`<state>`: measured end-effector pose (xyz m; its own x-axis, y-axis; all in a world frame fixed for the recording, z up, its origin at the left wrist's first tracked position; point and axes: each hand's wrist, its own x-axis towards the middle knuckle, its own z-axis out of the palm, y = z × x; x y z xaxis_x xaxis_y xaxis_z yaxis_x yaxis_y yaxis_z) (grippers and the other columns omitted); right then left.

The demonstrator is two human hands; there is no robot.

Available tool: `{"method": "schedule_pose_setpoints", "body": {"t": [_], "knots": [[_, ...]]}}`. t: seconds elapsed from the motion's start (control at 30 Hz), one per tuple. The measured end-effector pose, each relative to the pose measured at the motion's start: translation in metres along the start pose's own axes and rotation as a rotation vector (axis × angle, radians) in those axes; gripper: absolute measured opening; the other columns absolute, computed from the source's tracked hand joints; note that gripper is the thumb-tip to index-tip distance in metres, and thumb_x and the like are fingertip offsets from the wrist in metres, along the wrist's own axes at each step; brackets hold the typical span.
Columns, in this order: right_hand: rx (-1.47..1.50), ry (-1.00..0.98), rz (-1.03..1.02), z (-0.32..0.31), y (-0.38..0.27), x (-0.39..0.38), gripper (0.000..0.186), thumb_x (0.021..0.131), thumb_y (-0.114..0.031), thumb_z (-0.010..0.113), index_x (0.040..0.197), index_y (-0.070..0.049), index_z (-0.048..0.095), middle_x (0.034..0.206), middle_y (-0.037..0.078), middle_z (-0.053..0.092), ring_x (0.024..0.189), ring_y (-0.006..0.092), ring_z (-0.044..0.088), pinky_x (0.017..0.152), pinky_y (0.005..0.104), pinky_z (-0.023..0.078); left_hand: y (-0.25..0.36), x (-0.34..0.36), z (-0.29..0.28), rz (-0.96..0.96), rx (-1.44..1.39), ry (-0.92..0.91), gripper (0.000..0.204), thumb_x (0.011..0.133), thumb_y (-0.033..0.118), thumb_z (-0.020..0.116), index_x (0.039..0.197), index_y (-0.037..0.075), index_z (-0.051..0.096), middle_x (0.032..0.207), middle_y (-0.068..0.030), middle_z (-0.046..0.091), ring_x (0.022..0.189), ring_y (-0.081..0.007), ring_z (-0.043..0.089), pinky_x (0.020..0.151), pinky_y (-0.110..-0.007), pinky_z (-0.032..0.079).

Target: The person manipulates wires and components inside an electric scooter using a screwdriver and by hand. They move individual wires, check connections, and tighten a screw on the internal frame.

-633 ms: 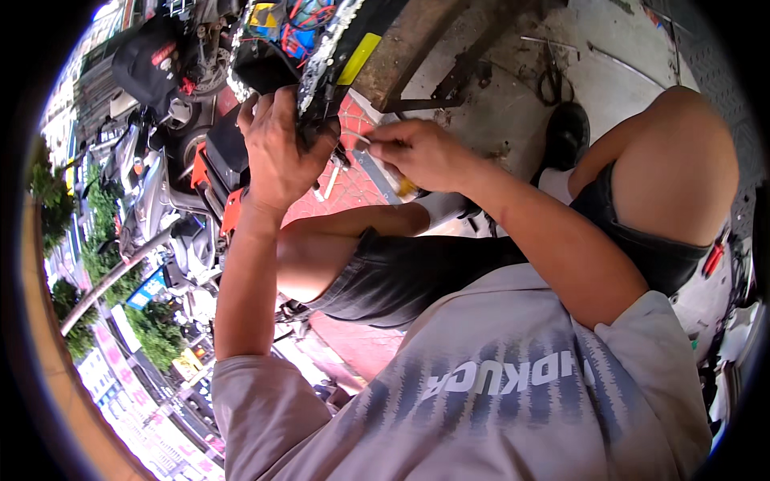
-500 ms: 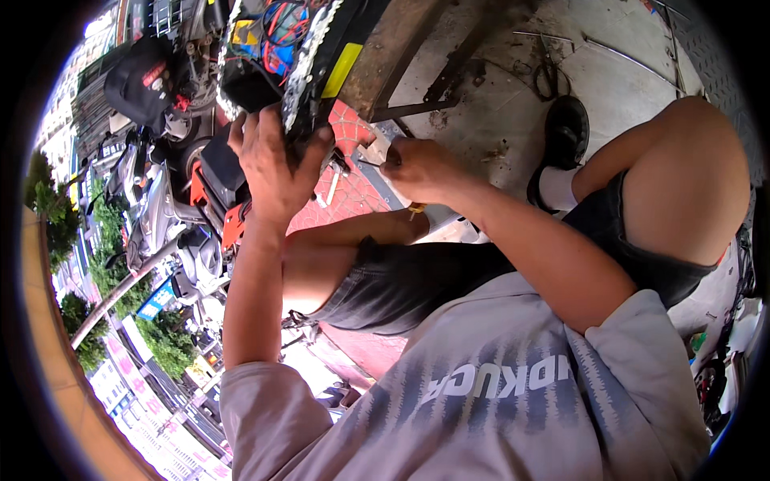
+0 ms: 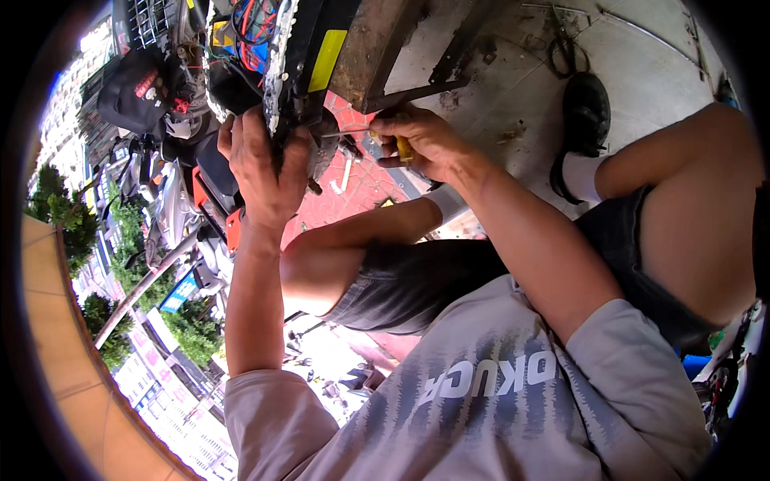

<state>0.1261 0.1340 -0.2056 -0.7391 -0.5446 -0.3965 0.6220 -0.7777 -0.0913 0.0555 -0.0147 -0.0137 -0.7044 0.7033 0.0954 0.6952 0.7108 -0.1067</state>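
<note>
An open black case with a crusty white bead along its rim rests at the top of the view. Coloured wires fill its inside, and a yellow label is on its side. My left hand is closed around the case's near end, fingers over the top and thumb on the right side. My right hand holds a screwdriver with a yellow handle. Its thin shaft points left at the case end beside my left thumb; whether the tip touches is hard to see.
A worn wooden stand is beside the case. Scissors and thin metal rods lie on the grey floor past my black shoe. Red paving shows below my hands. Parked scooters stand at the left.
My right hand has turned and moved slightly up, its fingers now around the screwdriver's yellow handle, which hung below the hand before. My left hand keeps its hold on the case. The view has shifted slightly.
</note>
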Motion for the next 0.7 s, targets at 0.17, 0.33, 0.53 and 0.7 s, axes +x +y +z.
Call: {"method": "schedule_pose_setpoints", "body": {"t": [0.17, 0.33, 0.53, 0.7], "knots": [[0.280, -0.335, 0.129, -0.001, -0.001, 0.034, 0.011, 0.093, -0.012, 0.076, 0.101, -0.009, 0.069, 0.082, -0.003, 0.062, 0.068, 0.0099, 0.052, 0.064, 0.0294, 0.042, -0.007, -0.009, -0.001, -0.005, -0.018, -0.078, 0.059, 0.088, 0.001, 0.068, 0.142, -0.010, 0.046, 0.128, -0.0264, 0.060, 0.121, -0.0408, 0.049, 0.106, -0.048, 0.039], [0.425, -0.506, 0.074, 0.010, 0.005, 0.029, 0.015, 0.091, -0.015, 0.079, 0.091, -0.014, 0.064, 0.074, -0.007, 0.049, 0.061, 0.0057, 0.042, 0.061, 0.0274, 0.035, -0.012, -0.010, -0.004, -0.006, -0.032, -0.158, 0.074, 0.089, 0.007, 0.074, 0.151, -0.007, 0.035, 0.138, -0.0292, 0.053, 0.125, -0.0399, 0.047, 0.108, -0.047, 0.039], [0.421, -0.480, 0.093, 0.016, 0.001, 0.028, 0.015, 0.091, -0.017, 0.080, 0.094, -0.013, 0.065, 0.071, -0.007, 0.048, 0.060, 0.0065, 0.039, 0.061, 0.0275, 0.033, 0.007, 0.004, 0.004, -0.116, -0.011, -0.064, 0.070, 0.080, 0.034, 0.091, 0.128, -0.003, 0.056, 0.119, -0.0188, 0.060, 0.111, -0.0345, 0.052, 0.099, -0.044, 0.042], [0.432, -0.440, 0.117, 0.019, 0.001, 0.029, 0.014, 0.091, -0.012, 0.078, 0.097, -0.010, 0.066, 0.074, -0.005, 0.051, 0.059, 0.0069, 0.039, 0.059, 0.0280, 0.031, 0.009, 0.009, 0.011, -0.230, 0.025, -0.005, 0.069, 0.071, 0.043, 0.093, 0.116, 0.001, 0.061, 0.102, -0.0117, 0.066, 0.096, -0.0332, 0.059, 0.104, -0.047, 0.037]]}}
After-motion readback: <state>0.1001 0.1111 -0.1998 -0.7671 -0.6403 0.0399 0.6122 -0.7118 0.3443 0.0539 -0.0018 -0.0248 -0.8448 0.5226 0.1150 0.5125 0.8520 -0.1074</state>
